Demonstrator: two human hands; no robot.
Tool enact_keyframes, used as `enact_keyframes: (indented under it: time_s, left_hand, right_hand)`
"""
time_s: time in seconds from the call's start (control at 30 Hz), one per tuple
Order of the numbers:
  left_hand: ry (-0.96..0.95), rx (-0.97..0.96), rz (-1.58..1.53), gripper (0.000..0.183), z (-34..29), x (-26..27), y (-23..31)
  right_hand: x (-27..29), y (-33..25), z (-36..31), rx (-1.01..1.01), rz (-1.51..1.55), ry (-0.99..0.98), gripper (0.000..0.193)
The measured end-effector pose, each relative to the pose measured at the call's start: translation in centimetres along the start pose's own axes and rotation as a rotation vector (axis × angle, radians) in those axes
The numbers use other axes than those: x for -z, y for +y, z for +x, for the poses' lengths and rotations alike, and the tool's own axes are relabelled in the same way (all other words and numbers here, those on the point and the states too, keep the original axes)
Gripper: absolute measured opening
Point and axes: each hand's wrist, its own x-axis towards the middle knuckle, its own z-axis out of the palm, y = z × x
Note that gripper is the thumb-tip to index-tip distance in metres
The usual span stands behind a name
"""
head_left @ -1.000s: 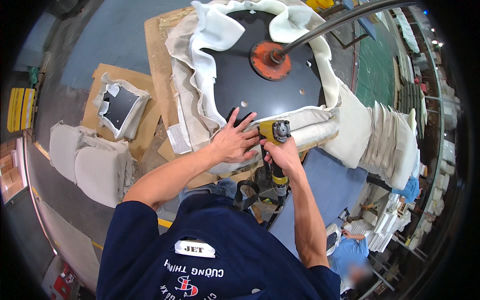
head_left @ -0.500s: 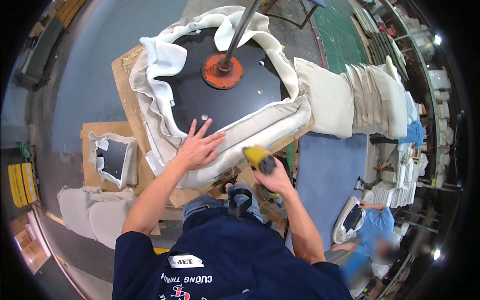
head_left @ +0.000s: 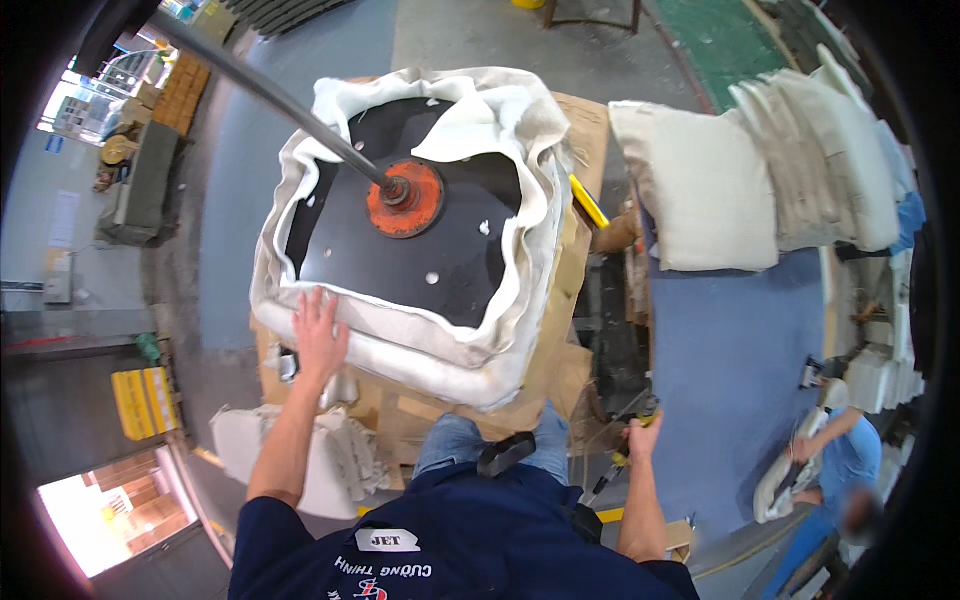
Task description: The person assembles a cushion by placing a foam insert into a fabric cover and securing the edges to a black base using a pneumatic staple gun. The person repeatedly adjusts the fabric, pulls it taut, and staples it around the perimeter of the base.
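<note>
Pressing the upturned seat cushion flat while the tool hangs at my side

I am laying my left hand open, palm down and gripping nothing, on the near edge of the seat cushion, which is lying underside-up on the cardboard-covered bench in front of me. I am judging it bulky rather than heavy: the black base board looks stiff, the cream fabric bunched loosely round its rim soft and slack, likely to slide under a flat palm. The padded edge seems the place to hold it, clear of the orange plate and the metal pole. My right hand is closing around a yellow-handled tool, low beside the bench.
</note>
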Motion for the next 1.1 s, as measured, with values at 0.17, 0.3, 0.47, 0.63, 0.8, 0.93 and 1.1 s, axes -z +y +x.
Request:
enact_keyframes:
  time_s: [0.17,0.3,0.47,0.63,0.8,0.93,1.1]
  left_hand:
    - [-0.285,0.151,-0.157,0.054,-3.5,1.5,9.8]
    - [-0.174,0.336,-0.34,0.052,-5.5,0.6,10.1]
    - [-0.11,0.491,-0.428,0.054,-4.1,0.7,5.6]
    - [-0.129,0.482,-0.331,0.059,-1.9,-0.5,3.6]
    - [-0.195,0.251,-0.061,0.057,-2.0,-1.3,-0.7]
    - [-0.104,0.295,-0.158,0.051,-0.2,-2.9,-3.4]
    - [-0.011,0.243,-0.162,0.049,2.7,-2.1,-4.6]
  right_hand:
    - [3.4,8.8,12.5,0.09,-0.452,0.35,0.084]
    - [3.8,4.2,15.4,0.093,-0.52,0.37,0.087]
    - [3.2,2.7,19.9,0.133,-0.622,0.415,0.093]
    - [0.9,1.1,21.1,-0.116,-0.729,0.318,0.104]
    - [0.6,0.6,18.9,0.154,-0.739,0.267,0.088]
    - [-3.7,-5.1,11.3,0.367,-0.213,0.1,0.051]
    - [-13.3,-17.6,-11.0,0.433,0.203,-0.432,0.03]
